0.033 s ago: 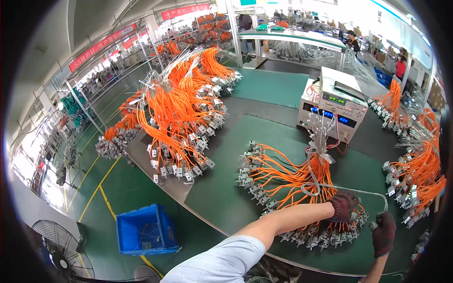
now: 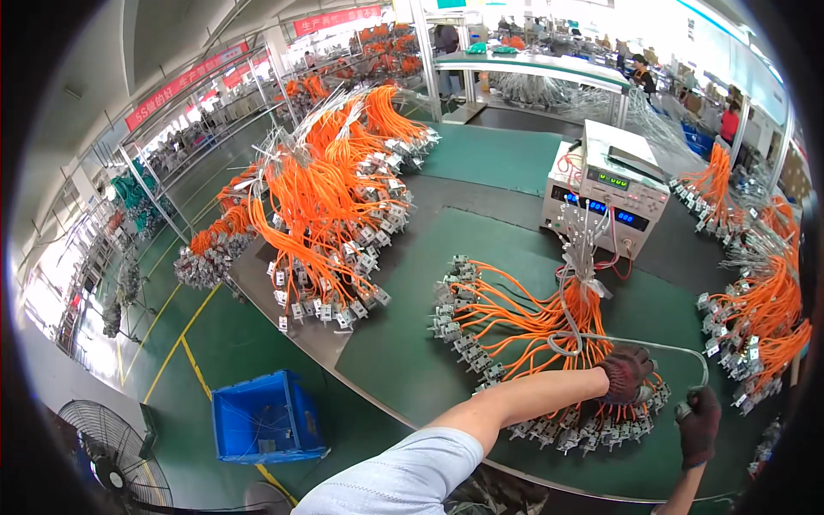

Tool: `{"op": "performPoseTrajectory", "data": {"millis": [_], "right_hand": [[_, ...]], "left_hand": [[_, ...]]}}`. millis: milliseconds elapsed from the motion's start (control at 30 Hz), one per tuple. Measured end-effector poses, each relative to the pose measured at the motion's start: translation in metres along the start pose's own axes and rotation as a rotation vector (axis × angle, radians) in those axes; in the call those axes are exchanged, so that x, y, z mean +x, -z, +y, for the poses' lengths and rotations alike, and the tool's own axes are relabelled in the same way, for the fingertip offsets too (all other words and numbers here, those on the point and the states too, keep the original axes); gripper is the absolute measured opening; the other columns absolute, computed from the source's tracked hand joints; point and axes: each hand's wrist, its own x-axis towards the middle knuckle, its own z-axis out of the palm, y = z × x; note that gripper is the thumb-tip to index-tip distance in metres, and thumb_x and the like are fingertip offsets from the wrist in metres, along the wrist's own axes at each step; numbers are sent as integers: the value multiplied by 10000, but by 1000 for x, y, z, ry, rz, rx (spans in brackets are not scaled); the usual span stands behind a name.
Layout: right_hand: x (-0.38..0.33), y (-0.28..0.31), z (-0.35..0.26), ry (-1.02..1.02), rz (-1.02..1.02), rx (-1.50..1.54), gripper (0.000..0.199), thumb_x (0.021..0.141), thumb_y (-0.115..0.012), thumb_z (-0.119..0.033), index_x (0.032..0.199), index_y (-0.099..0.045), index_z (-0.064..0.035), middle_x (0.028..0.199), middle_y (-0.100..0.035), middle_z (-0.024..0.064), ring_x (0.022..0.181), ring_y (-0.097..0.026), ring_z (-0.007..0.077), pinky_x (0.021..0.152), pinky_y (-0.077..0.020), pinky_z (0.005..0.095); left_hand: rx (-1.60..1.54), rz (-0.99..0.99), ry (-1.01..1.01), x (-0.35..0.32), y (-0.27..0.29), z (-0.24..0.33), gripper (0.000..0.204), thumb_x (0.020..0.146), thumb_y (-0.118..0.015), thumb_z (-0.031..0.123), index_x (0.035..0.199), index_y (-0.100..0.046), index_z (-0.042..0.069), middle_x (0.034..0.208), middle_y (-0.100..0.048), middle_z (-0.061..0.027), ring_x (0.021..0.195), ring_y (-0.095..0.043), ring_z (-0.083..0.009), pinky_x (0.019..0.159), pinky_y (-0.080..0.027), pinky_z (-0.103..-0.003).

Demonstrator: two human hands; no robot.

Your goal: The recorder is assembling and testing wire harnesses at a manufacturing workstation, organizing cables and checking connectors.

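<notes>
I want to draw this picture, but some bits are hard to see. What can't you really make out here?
All in the head view:
- What the left hand presses on: the glove covers the orange wire bundle beneath it.
- What the right hand pinches: too small, hidden by its fingers.
- The tester box display: too small.
- The people at the far benches: tiny and blurred.
- The floor fan: cut off by the dark rim.

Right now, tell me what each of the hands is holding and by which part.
The left hand presses on the orange wire bundle near its connector ends. The right hand grips the end of a grey cable.
</notes>
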Motion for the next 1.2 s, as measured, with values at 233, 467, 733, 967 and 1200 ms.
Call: {"op": "performPoseTrajectory", "data": {"millis": [233,467,733,967,1200], "right_hand": [[-8,21,14,-301,33,561,219,892,-674,-11,1094,-625,-80,944,-568,-32,826,-551,72,649,-481,254],[3,3,-12,-416,287,793,375,909,-792,-126,1242,-679,6,1065,-713,65,931,-666,131,809,-553,314],[-39,-41,53,-511,412,1006,301,935,-814,-210,1160,-694,-52,955,-683,-3,816,-685,116,642,-568,277],[-8,-61,56,-456,335,1056,325,920,-833,-183,1182,-695,-46,934,-677,-1,816,-692,123,640,-570,287],[11,-63,70,-487,169,984,284,940,-797,-145,1188,-699,-46,971,-705,12,801,-670,105,623,-522,255]], "left_hand": [[-6,-106,111,27,-17,-13,562,927,-680,451,1349,-702,80,1307,-712,-207,1232,-668,-392,1085,-510,-495],[-194,-311,213,19,-16,-26,511,937,-670,429,1348,-733,133,1244,-756,-198,1125,-730,-390,1012,-562,-467],[-124,-313,65,11,-1,6,471,1072,-514,435,1357,-688,103,1293,-725,-212,1237,-653,-426,1085,-476,-520],[-111,-373,114,13,3,4,490,1082,-513,442,1390,-683,102,1282,-732,-213,1234,-655,-429,1090,-476,-519],[-114,-342,87,13,-2,0,479,1081,-513,435,1375,-695,104,1259,-742,-208,1209,-666,-426,1068,-484,-521]]}}
